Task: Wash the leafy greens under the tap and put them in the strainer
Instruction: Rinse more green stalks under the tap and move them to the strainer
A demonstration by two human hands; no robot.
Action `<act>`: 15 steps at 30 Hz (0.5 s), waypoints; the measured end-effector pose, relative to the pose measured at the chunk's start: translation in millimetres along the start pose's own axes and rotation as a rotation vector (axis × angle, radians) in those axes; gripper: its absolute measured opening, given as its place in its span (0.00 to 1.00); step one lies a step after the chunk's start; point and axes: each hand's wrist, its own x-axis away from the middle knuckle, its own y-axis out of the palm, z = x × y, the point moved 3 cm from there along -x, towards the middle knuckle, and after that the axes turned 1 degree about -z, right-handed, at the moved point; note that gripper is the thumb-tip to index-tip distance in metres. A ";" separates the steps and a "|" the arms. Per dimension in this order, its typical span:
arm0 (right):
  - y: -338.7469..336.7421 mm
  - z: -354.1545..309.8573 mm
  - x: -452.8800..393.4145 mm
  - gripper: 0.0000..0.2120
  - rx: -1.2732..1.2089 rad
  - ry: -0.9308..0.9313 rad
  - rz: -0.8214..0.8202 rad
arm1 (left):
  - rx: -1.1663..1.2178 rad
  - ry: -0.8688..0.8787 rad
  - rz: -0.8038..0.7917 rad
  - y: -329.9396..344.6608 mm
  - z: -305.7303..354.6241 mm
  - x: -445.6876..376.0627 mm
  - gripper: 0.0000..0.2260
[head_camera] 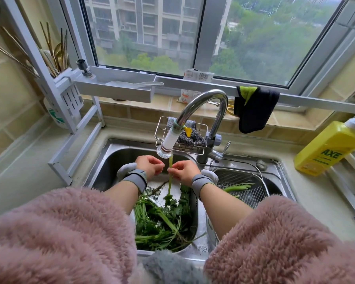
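Pink fleece sleeves [55, 232] fill the nearest edge, our bare forearms reaching out of them with grey wristbands [135, 178]. Below and between the arms, a heap of leafy greens [162, 220] lies in the left sink basin [111, 160]. To the right, the strainer [244, 187] sits in the other basin with a few green stalks [237, 187] already in it. Further on, our right hand [183, 171] pinches one stalk [170, 181] upright under the tap spout [167, 147], its leaves hanging down toward the heap; our left hand [150, 166] sits just beside it, fingers curled, and whether that grip touches the stalk we cannot tell. Beyond, a yellow soap bottle [328, 149] stands on the worktop [307, 193] at right.
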 end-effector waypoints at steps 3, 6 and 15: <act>-4.2 1.5 3.0 0.11 0.017 0.010 0.013 | -0.062 -0.040 -0.013 2.1 -4.8 2.9 0.09; -7.6 4.9 5.3 0.12 -0.026 0.027 0.032 | -0.161 -0.083 -0.066 6.7 -7.9 6.7 0.10; -59.6 -7.2 32.5 0.07 -0.072 -0.024 0.195 | -0.281 -0.065 -0.238 41.2 8.4 20.1 0.09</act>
